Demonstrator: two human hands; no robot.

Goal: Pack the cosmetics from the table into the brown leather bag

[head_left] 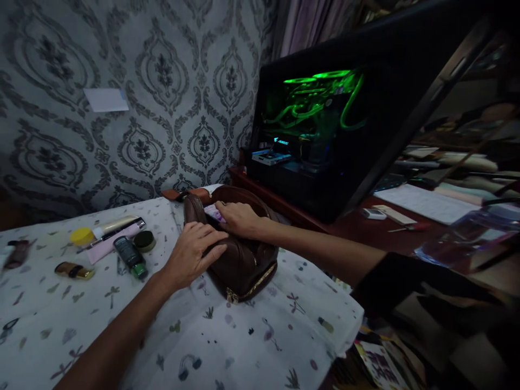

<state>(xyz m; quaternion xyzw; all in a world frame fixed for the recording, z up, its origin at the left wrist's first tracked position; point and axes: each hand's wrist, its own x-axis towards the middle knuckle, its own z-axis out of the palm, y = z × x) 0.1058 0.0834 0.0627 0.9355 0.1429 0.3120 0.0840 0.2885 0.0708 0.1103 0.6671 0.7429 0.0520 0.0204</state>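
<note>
A brown leather bag (239, 265) with gold zippers stands on the patterned tablecloth (227, 346), its top unzipped. My left hand (193, 254) lies against the bag's near left side, fingers stretched and thumb apart. Inside the opening is my right hand (241, 219), its fingers bent over a purple-and-white packet (215, 213) at the left rim. Part of that packet and some fingertips are hidden by the hand and the bag. An orange-brown strap (182, 195) lies behind the bag.
Left of the bag lie a dark green bottle (129, 255), a round dark jar (144, 241), a pink tube (109, 244), a yellow-capped container (82, 236) and a gold-brown item (74, 270). A computer case (317, 162) with green lights stands behind right. Papers (426, 203) lie on the desk.
</note>
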